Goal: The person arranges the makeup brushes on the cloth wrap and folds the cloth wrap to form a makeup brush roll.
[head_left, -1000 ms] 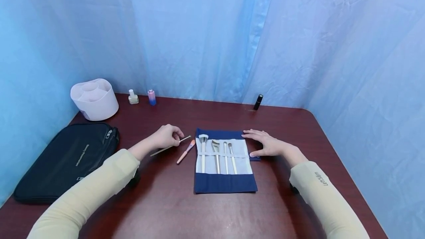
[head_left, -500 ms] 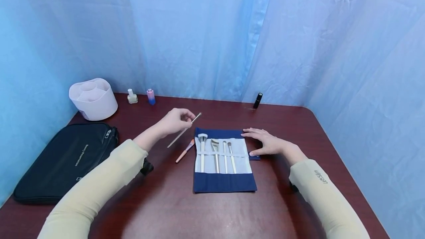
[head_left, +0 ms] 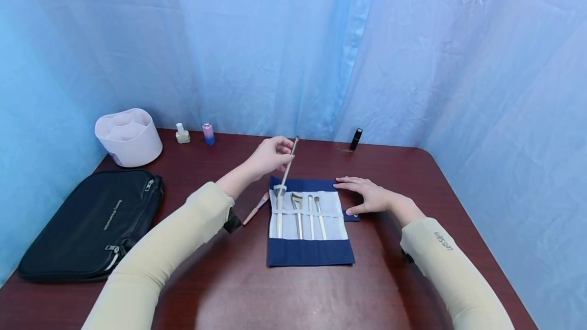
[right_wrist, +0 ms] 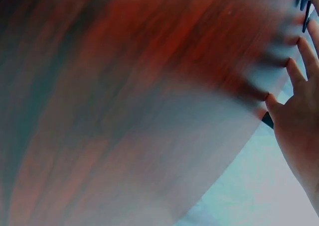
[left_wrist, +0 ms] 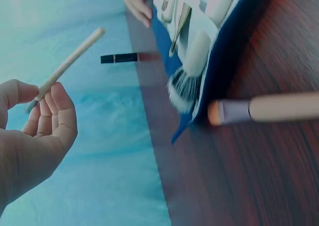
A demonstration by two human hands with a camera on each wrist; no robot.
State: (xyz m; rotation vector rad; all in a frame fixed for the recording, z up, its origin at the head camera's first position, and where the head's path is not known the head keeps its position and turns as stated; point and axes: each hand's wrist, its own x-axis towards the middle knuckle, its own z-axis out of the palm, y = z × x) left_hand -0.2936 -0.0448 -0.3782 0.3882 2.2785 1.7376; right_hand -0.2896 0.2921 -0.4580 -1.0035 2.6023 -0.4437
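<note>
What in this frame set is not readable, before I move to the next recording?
- Bristle end of the thin brush pinched by the left hand: too small in the head view, hidden by fingers in the left wrist view.
- Right wrist view: motion-blurred; only the right hand reads.
- Print on the black bag: too small.
- Labels on the two small bottles: too small.

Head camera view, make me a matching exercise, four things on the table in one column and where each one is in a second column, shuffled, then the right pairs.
Things:
1. thin brush
2. pink brush
3. black bag
4. white organiser

Places:
A. far left corner of the table
B. lying just left of the blue roll
C. pinched in the left hand
D. near left of the table

Pairs: 1-C, 2-B, 3-D, 4-A
</note>
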